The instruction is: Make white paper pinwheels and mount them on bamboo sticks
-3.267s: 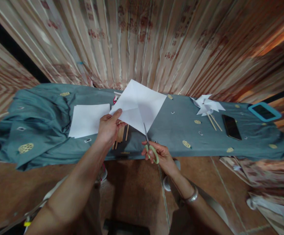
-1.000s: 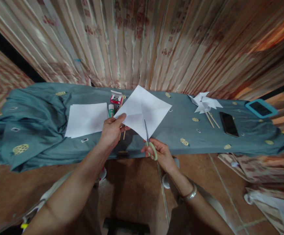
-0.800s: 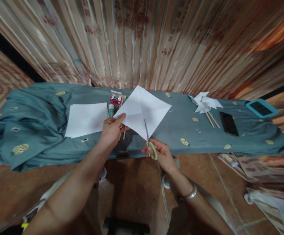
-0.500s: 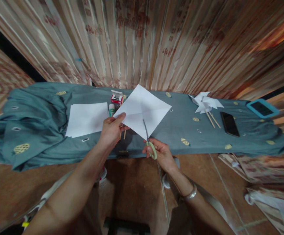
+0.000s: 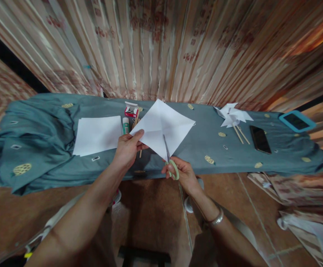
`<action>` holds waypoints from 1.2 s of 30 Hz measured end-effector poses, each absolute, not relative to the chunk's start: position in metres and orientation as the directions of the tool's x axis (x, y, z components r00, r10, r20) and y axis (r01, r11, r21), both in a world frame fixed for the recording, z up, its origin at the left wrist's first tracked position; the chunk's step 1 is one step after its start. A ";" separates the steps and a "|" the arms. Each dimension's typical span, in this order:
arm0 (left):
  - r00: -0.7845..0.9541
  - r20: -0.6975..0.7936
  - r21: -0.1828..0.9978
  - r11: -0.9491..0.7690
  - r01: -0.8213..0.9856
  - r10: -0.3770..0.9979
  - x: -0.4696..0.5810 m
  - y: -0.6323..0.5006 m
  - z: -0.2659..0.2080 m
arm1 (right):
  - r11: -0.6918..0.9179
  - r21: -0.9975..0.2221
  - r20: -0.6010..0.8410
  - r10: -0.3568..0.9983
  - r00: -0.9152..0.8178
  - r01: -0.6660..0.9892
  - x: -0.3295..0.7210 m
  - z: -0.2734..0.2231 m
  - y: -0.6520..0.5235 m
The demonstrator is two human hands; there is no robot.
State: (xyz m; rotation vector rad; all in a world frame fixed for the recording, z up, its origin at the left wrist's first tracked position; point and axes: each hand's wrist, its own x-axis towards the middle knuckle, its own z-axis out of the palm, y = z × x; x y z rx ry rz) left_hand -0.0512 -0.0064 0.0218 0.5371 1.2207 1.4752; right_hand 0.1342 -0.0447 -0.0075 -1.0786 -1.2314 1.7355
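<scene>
A creased square of white paper is held up above the cloth, turned so one corner points at me. My left hand pinches its left corner, thumb on top. In my right hand is a pair of scissors with pale green handles, its fingers in the loops. The scissors' blades lie at the paper's near corner and point toward the middle; one blade shows on top of the sheet. Behind my left hand stand a glue stick and some wooden sticks, partly hidden by the paper.
A stack of white paper lies left on the green-blue cloth. A small red and white box sits at the back. To the right are paper pinwheels on sticks, a black phone and a blue-framed device.
The paper and scissors have barely moved; the paper's far corner is slightly lower. The whole view has shifted a little.
</scene>
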 end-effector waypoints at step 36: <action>-0.288 -0.270 0.890 0.124 -0.438 0.919 -0.050 -0.008 0.018 | -0.270 -0.958 -0.222 0.911 -0.348 -0.097 0.135 -0.008 -0.044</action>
